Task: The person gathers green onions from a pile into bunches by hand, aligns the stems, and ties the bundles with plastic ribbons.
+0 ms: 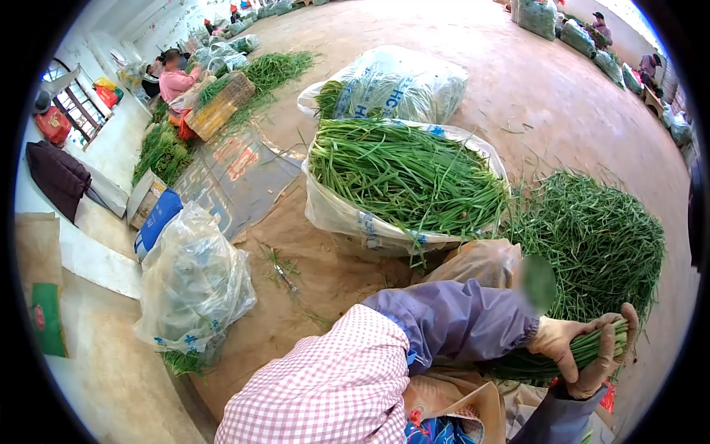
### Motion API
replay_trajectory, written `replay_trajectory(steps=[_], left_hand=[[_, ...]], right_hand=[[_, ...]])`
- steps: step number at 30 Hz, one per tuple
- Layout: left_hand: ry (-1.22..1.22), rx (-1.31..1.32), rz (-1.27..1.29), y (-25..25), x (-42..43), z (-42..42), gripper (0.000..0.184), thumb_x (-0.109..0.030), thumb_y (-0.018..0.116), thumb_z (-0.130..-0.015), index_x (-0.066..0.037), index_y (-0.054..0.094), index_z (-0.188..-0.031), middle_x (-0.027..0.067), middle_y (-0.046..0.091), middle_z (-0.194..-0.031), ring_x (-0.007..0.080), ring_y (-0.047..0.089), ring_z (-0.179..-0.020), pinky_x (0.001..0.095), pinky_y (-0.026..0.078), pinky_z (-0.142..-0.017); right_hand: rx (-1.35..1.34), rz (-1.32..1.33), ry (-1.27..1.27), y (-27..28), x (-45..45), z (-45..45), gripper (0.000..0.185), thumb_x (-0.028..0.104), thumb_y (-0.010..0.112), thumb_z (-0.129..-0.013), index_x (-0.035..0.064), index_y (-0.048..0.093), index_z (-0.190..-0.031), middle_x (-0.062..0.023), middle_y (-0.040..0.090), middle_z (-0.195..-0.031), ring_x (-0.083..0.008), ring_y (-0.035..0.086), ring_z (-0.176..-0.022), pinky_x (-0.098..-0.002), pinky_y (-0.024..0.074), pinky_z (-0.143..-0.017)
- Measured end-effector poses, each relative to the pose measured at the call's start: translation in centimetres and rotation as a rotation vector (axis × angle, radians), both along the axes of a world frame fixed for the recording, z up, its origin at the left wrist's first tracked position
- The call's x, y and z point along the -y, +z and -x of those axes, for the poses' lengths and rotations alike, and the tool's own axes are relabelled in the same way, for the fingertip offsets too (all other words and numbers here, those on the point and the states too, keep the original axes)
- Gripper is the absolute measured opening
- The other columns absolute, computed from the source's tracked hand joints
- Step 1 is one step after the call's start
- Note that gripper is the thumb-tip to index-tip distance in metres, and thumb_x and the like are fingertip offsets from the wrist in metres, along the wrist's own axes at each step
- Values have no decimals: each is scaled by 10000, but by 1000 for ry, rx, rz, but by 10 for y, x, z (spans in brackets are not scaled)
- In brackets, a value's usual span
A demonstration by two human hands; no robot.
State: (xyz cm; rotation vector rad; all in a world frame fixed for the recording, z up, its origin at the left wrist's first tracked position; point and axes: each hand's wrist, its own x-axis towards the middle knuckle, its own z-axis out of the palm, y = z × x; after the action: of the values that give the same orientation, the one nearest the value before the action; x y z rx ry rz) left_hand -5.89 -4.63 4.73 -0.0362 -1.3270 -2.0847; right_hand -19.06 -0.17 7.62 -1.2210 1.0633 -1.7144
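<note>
A bunch of long green chive-like stalks [588, 345] is held between my two hands at the lower right. My left hand [556, 342] reaches in from the left and wraps around the bunch, thumb pointing down. My right hand [605, 355], in a brownish glove, grips it from the outer side with curled fingers. Just beyond lies a big heap of loose green stalks [592, 229]. The lower end of the bunch is partly behind my left sleeve.
An open plastic sack [333, 214] full of stalks stands ahead, with another filled sack [414, 81] behind it. A clear plastic bag [194, 277] sits at left. A small knife-like tool [283, 277] lies on the brown floor sheet. A person in pink [177, 80] sits far left.
</note>
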Motion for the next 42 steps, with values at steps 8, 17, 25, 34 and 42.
replay_trajectory(steps=[8, 17, 25, 34, 42], left_hand=[[52, 663, -100, -7, -10, -17, 596, -181, 808, -636, -43, 560, -1160, 85, 680, -939, 170, 649, -878, 301, 516, -778], [382, 533, -163, -34, 3, -4, 767, -300, 810, -729, 0, 467, -1347, 180, 600, -1210, 278, 555, -1129, 372, 421, -1006], [309, 417, -833, -3, 4, 11, 432, -150, 649, -878, -129, 532, -1293, 65, 645, -1036, 199, 645, -932, 334, 548, -817], [433, 552, -265, 0, -28, 114, 277, -107, 670, -853, 7, 612, -1099, 85, 629, -1020, 171, 628, -887, 297, 519, -799], [270, 196, -257, 3, 13, 180, 315, -80, 603, -910, -33, 566, -1219, 99, 664, -968, 204, 645, -887, 332, 550, -827]], right_hand=[[-572, -75, -42, -6, 22, 15, 91, 117, 574, -944, 36, 572, -901, -24, 549, -828, -114, 506, -743, -242, 424, -680], [-122, -54, -346, -13, 20, 52, 369, 146, 571, -948, 14, 521, -1290, -123, 625, -1136, -232, 600, -1061, -334, 502, -893], [-953, 137, -255, -55, -35, -8, 1001, 371, 743, -649, 9, 284, -1461, -258, 391, -1392, -435, 385, -1292, -497, 303, -1082], [-241, -115, -340, -88, -83, 40, 1057, 88, 667, -729, 111, -15, -1536, -210, 563, -1277, -358, 628, -1038, -366, 499, -903], [253, -483, -88, -30, -201, 119, 819, 7, 678, -773, 94, 285, -1486, -64, 597, -1128, -118, 571, -929, -276, 493, -771]])
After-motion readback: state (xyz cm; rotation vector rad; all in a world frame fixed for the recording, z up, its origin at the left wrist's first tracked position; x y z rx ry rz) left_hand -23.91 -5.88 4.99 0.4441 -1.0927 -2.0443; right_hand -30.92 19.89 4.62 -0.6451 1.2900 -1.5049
